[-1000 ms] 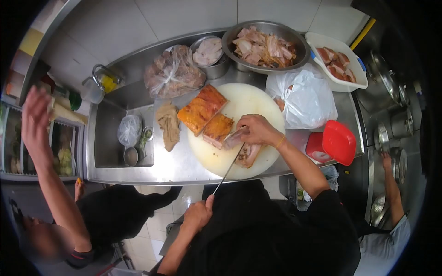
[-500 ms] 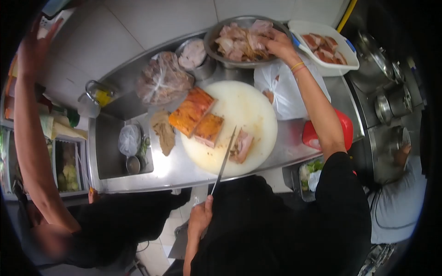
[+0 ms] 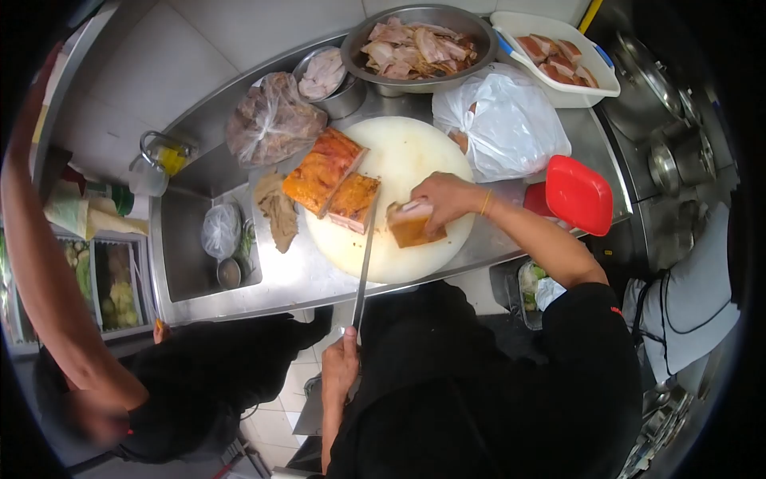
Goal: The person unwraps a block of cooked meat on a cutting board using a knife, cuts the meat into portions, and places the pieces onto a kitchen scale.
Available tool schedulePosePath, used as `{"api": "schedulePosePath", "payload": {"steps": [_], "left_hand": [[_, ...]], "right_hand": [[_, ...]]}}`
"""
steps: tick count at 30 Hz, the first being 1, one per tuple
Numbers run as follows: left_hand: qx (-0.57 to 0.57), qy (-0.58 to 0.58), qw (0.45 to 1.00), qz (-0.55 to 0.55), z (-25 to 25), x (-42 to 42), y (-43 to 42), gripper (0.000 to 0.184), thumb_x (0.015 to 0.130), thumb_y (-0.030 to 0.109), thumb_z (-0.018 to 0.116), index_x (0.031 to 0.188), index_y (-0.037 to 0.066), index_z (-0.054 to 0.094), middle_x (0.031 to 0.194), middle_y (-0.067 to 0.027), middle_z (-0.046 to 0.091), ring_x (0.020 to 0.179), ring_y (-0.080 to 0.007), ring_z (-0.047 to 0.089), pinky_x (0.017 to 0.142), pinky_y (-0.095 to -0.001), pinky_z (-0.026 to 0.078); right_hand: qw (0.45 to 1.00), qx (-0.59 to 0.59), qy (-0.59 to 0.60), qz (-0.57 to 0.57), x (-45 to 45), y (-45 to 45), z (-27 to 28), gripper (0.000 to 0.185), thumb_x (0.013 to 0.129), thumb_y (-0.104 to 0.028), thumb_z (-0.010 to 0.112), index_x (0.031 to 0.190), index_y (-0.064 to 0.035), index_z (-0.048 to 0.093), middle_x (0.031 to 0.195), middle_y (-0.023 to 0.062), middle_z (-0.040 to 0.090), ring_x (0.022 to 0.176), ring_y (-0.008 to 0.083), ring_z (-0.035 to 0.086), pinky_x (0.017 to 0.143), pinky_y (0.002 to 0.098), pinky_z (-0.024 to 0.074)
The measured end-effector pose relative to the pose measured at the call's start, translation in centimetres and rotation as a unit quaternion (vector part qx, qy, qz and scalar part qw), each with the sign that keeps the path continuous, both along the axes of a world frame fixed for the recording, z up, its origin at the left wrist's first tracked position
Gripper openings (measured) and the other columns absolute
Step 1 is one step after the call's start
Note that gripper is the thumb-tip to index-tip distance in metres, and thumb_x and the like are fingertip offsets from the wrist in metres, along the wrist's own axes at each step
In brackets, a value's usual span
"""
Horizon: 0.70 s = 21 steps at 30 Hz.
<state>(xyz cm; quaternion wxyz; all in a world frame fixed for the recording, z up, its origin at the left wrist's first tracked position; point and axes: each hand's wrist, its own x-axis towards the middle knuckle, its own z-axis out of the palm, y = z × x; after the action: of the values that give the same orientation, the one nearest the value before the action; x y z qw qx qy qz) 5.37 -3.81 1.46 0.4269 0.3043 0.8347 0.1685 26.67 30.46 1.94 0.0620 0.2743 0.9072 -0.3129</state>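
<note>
My left hand is closed around the handle of a long knife, whose blade reaches up over the round white cutting board. The blade's far end lies close to the right side of a smaller block of roast pork. Against that block lies a larger slab of roast pork with orange-brown skin. On the board's right half, my right hand grips a cut piece of pork, its browned side facing me. The fingers partly hide this piece.
Behind the board stand a metal bowl of meat slices, a small metal pot and a white tub. Plastic bags and a red container flank it. A sink and another person's arm are left.
My right hand has come down from the metal bowl to the board and taken hold of the cut pork piece, which has turned. The knife has shifted left, towards the pork block.
</note>
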Motion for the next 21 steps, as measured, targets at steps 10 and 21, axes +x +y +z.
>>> {"api": "schedulePosePath", "payload": {"steps": [10, 21], "left_hand": [[0.010, -0.004, 1.000, -0.009, -0.4, 0.0, -0.2, 0.075, 0.104, 0.057, 0.040, 0.082, -0.010, 0.063, 0.070, -0.0268, 0.060, 0.069, -0.0358, 0.061, 0.072, -0.0464, 0.047], [0.002, -0.002, 1.000, -0.017, -1.1, -0.7, 0.6, 0.075, 0.104, 0.059, 0.040, 0.085, -0.008, 0.069, 0.073, -0.0258, 0.065, 0.074, -0.0372, 0.065, 0.075, -0.0452, 0.050]], "right_hand": [[0.978, -0.100, 0.082, -0.163, 4.8, 0.6, -3.4, 0.062, 0.071, -0.039, 0.088, 0.115, -0.0007, 0.070, 0.100, 0.0141, 0.074, 0.091, 0.0228, 0.070, 0.082, 0.0331, 0.0537], [0.923, -0.087, 0.181, -0.328, 5.5, 0.7, -3.8, 0.065, 0.083, -0.041, 0.077, 0.133, -0.0031, 0.061, 0.114, 0.0146, 0.070, 0.106, 0.0314, 0.066, 0.093, 0.0382, 0.0518]]}}
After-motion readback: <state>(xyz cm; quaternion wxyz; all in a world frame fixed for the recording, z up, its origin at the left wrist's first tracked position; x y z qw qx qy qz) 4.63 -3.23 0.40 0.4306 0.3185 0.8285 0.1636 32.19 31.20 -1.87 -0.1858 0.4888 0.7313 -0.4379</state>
